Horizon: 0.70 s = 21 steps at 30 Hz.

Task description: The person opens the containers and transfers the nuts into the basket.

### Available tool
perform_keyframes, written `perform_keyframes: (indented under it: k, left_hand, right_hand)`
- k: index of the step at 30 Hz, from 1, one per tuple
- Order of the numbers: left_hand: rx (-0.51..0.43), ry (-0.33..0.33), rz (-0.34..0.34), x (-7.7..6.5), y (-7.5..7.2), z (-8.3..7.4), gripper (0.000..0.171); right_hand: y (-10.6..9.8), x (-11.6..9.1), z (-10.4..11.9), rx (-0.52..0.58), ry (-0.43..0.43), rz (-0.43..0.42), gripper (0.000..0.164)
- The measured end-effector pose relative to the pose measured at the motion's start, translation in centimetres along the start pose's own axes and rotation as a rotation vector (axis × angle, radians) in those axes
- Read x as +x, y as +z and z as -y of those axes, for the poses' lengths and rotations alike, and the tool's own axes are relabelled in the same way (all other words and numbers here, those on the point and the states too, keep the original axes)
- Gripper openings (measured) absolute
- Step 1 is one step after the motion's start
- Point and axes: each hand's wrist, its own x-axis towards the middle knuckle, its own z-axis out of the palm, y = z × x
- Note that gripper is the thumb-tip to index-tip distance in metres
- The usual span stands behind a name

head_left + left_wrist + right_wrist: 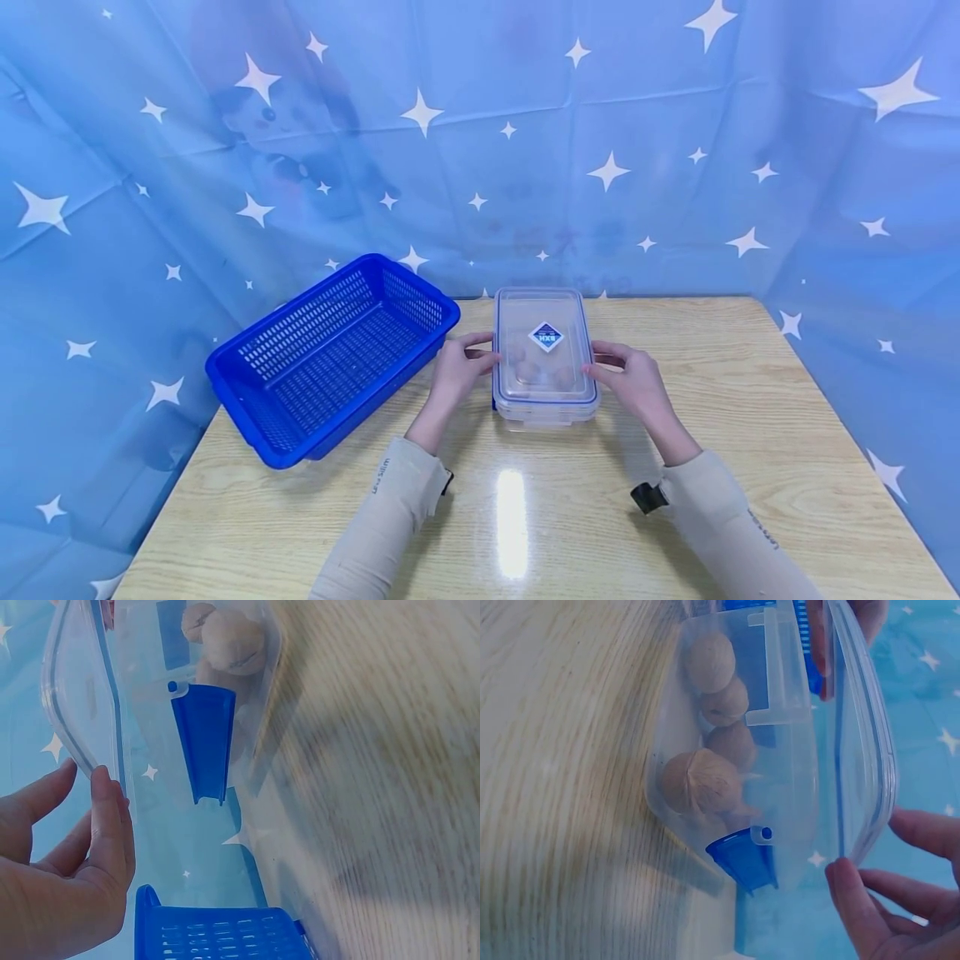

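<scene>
A clear plastic lid [525,312] with a blue seal and a diamond-shaped label is held over a clear food container [787,772]. My left hand [459,367] pinches its left edge between thumb and fingers. On the opposite edge, my right hand [633,379] does the same. Both wrist views show a narrow gap between the lid and the container's rim. Several walnuts [705,780] lie inside the container. Blue locking clips [206,742] hang folded down on its sides.
To the left, a blue perforated plastic basket [330,433] stands tilted at an angle on the wooden table [750,400]. A blue curtain [487,167] with white stars hangs behind the table and along its sides.
</scene>
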Motion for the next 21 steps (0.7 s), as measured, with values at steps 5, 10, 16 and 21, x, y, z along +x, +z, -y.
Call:
perform_keyframes:
  k: [5,10,16,21]
  left_hand:
    - [-0.031,0.010,-0.002,0.0,-0.2,-0.2,0.037]
    - [-0.046,0.022,0.001,0.0,-0.4,-0.5,0.037]
    - [-0.056,0.044,-0.001,0.0,-0.5,-0.6,0.038]
    - [-0.058,0.063,-0.004,-0.1,-0.6,-1.0,0.038]
  right_hand:
    - [0.0,0.0,0.3,0.015,-0.006,-0.012,0.051]
    - [0.0,0.1,0.6,0.030,-0.014,-0.025,0.051]
    - [-0.1,0.0,0.8,0.067,-0.038,-0.038,0.051]
    - [-0.2,0.1,1.0,0.105,-0.047,-0.048,0.052]
